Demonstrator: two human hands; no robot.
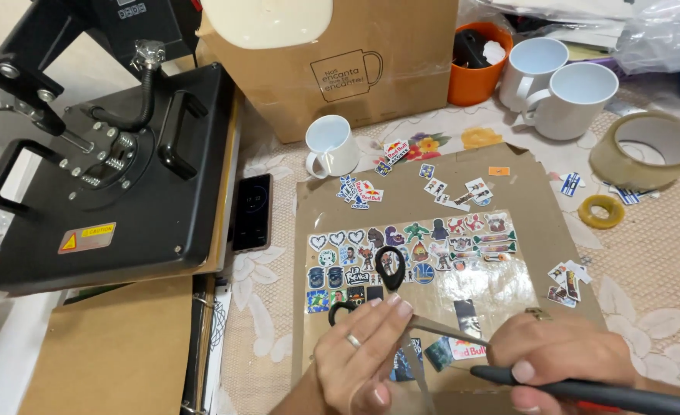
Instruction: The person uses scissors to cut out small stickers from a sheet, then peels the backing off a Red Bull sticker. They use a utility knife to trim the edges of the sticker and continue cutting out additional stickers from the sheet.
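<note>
Left hand [359, 353]: fingers closed on scissors [382, 288]; stiff, gripped at the loops
Right hand [559, 357]: gripping a pen [586, 392]; light, slim
Sticker sheet [432, 261]: thin, floppy

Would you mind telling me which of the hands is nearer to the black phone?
Left. The left hand is on the scissors, just right of and below the phone. The right hand holds a black tool further right, at the card's lower edge.
</note>
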